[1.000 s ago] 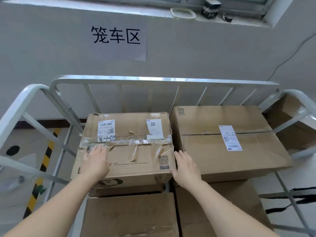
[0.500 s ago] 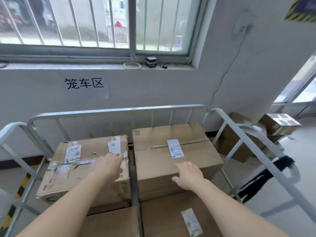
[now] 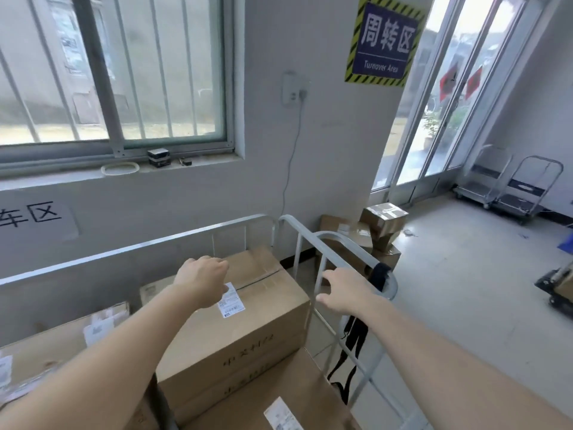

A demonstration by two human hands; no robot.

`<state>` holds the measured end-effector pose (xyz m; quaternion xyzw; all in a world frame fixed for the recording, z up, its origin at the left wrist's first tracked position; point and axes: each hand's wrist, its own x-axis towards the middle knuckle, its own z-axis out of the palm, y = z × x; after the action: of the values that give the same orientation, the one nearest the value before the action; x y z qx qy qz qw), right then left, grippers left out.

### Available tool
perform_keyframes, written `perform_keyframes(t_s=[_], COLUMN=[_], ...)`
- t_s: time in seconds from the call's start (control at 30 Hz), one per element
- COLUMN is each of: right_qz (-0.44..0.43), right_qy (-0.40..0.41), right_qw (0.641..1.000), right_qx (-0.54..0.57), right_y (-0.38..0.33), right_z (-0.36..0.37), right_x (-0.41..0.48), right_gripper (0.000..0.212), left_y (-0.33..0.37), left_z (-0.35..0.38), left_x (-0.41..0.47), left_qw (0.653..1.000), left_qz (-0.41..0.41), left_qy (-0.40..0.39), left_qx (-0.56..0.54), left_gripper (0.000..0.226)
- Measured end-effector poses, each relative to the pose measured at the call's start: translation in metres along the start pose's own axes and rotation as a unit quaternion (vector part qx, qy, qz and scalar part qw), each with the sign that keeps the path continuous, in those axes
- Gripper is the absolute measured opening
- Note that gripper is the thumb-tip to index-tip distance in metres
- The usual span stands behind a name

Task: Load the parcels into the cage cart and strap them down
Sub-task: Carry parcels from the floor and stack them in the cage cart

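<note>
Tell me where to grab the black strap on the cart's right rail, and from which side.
Grip the black strap at the bunch wrapped over the curved corner of the side rail, coming from above with the right hand, which is nearest. Its tails hang loose among the bars below.

Parcel depot, "Turnover Area" sign (image 3: 384, 41), cage cart (image 3: 325, 240), stacked cartons (image 3: 372, 231), platform trolleys (image 3: 524, 193)
</note>
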<state>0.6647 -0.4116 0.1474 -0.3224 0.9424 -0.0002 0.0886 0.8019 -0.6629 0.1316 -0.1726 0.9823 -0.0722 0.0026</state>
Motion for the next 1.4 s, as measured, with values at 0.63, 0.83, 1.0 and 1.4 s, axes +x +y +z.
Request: perform_keyframes(t_s=[0.63,0.83,1.0,1.4], right_qz=[0.084,0.085,0.084,0.065], right_qy=[0.035,0.031,0.032,0.008], right_qw=[0.996,0.996,0.996,0.997], right_qx=[0.011,0.011,0.025,0.027], right_y=[0.299,0.388,0.445,0.562], right_z=[-0.059,-0.068,-0.068,-0.073], right_x=[0.011,0.03,0.055,0.187], right_gripper=[0.047,0.043,0.043,0.049], left_y=[0.278,0.357,0.407,0.486], left_z=[-0.08,-0.088,-0.091,-0.07], left_x=[0.171,0.221,0.264,0.409], left_qw=[0.998,0.998,0.997,0.997], left_qz=[0.065,0.062,0.071,0.049], left_qy=[0.001,-0.007,-0.015,-0.063], left_qx=[-0.011,-0.003,0.005,-0.004], left_gripper=[0.051,0.047,0.047,0.049])
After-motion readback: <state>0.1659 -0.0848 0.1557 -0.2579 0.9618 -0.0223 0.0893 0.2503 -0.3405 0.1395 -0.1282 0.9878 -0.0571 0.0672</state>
